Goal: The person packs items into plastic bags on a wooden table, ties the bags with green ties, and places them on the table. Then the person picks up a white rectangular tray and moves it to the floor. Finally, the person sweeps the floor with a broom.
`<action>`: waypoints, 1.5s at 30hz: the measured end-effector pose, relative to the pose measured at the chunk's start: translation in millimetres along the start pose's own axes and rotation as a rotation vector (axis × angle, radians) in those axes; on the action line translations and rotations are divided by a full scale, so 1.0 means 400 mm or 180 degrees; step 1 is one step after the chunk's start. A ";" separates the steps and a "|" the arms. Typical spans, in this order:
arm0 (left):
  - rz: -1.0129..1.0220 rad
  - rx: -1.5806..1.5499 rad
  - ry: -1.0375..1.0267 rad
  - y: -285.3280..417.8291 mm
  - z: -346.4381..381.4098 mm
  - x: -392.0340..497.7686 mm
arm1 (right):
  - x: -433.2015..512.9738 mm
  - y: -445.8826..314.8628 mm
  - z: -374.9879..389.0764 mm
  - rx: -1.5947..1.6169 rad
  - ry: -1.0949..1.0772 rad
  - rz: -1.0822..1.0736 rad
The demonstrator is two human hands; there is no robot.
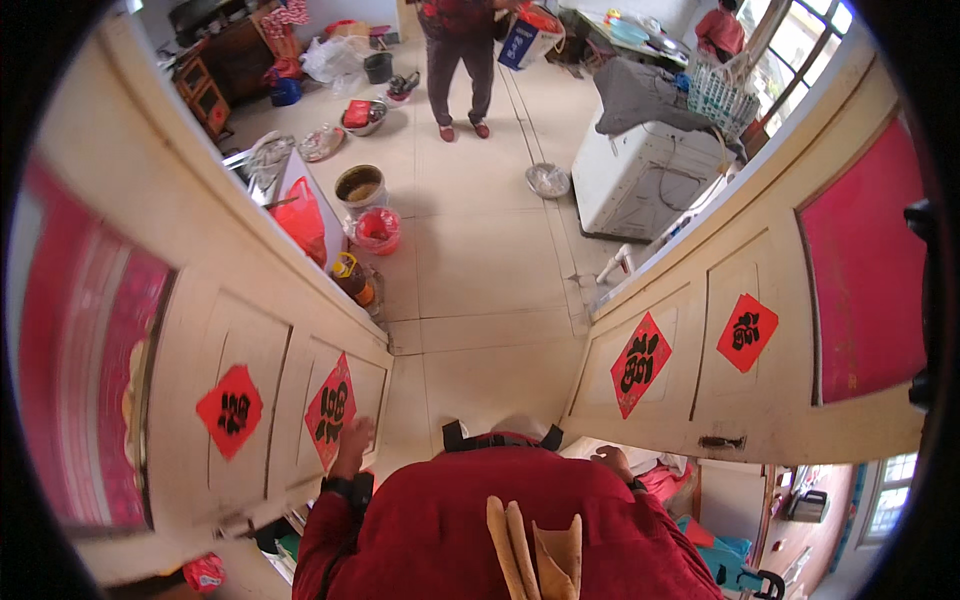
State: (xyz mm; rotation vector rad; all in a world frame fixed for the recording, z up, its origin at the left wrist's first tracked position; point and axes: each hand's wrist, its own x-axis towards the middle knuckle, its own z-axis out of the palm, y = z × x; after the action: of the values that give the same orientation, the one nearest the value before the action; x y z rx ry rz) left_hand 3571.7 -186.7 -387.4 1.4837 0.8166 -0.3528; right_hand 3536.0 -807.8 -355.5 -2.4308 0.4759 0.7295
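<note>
My left hand [352, 448] is beside the lower part of the left wooden door [285, 330], in front of a red paper diamond [330, 420] with black writing. Its fingers look spread and nothing shows in it; contact with the door is unclear. On the other side, my right hand [613, 461] hangs below the right wooden door [679, 375]. Its fingers are slightly bent, and the palm is hidden. Both doors stand swung apart, with more red paper diamonds [640, 365] on their panels. My red sleeves and top fill the bottom middle.
A tiled floor [487, 255] runs between the doors. At left stand a bucket [360, 187], a red-lined bin [377, 231] and an oil bottle [352, 279]. A white washing machine [637, 176] and a bowl [547, 181] are at right. Ahead stands a person [459, 67] beside a carton [529, 41].
</note>
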 end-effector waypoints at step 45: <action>0.0235 0.2065 -0.1311 2.232 1.245 1.868 | 1.811 -1.092 -0.969 0.1373 0.1308 0.0993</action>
State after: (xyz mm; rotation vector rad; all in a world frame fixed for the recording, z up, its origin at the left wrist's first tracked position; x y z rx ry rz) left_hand 4819.6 -375.0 -285.5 1.9381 0.3181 -0.8943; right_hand 4466.2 -819.5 -335.0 -2.1076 1.0721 0.2014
